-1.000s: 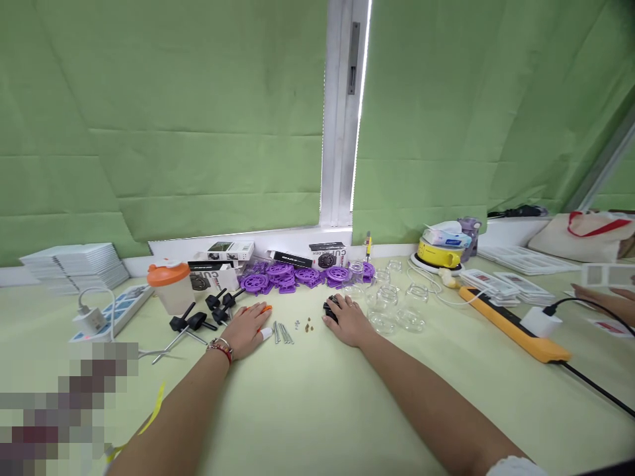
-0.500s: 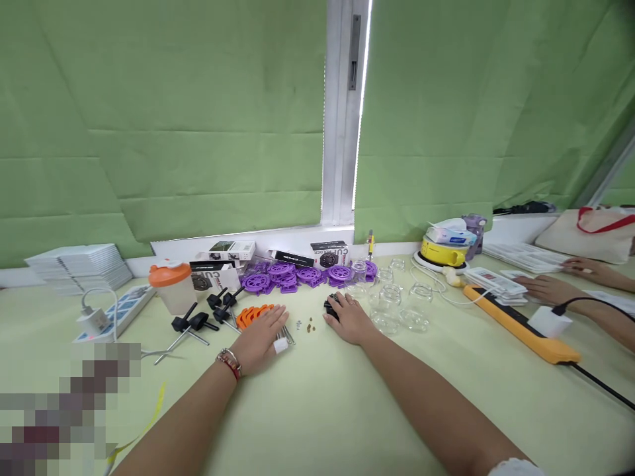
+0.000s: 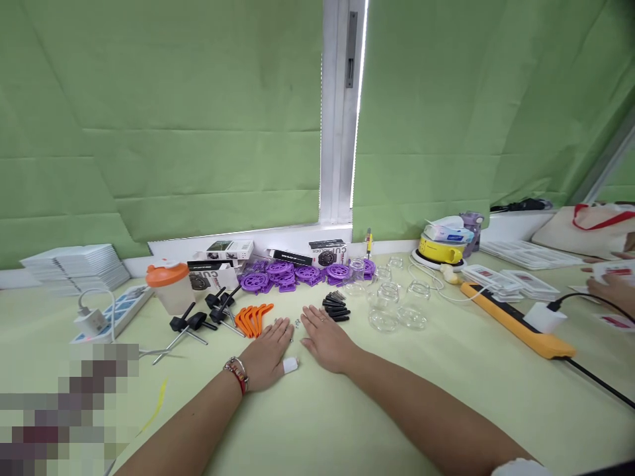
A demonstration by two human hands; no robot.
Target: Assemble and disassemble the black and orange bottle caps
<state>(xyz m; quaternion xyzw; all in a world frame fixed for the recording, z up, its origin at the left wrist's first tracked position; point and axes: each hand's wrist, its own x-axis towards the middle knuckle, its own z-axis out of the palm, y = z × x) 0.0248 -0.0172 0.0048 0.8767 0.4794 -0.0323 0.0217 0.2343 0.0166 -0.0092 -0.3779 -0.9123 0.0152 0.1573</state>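
My left hand (image 3: 268, 351) lies flat, palm down, on the pale green table (image 3: 347, 410), with a white bandage on the thumb and a bead bracelet at the wrist. My right hand (image 3: 325, 340) rests flat beside it, almost touching. Neither holds anything. Just past the left fingers lie orange plastic pieces (image 3: 252, 317). A small pile of black parts (image 3: 336, 307) sits beyond the right hand. Tiny screws (image 3: 297, 322) show between the two hands' fingertips. Purple wheel-shaped parts (image 3: 292, 274) are heaped further back.
Black-handled tools (image 3: 201, 317) and an orange-lidded cup (image 3: 167, 285) stand at left, by a power strip (image 3: 112, 311). Clear glass jars (image 3: 394, 305) sit at right. An orange power strip (image 3: 516, 321) runs along the right. Another person's hand (image 3: 610, 285) works at far right. Boxes (image 3: 278, 254) line the sill.
Both hands have drawn back toward me and come together, flat on the table. The orange pieces and the black parts they covered now lie in the open.
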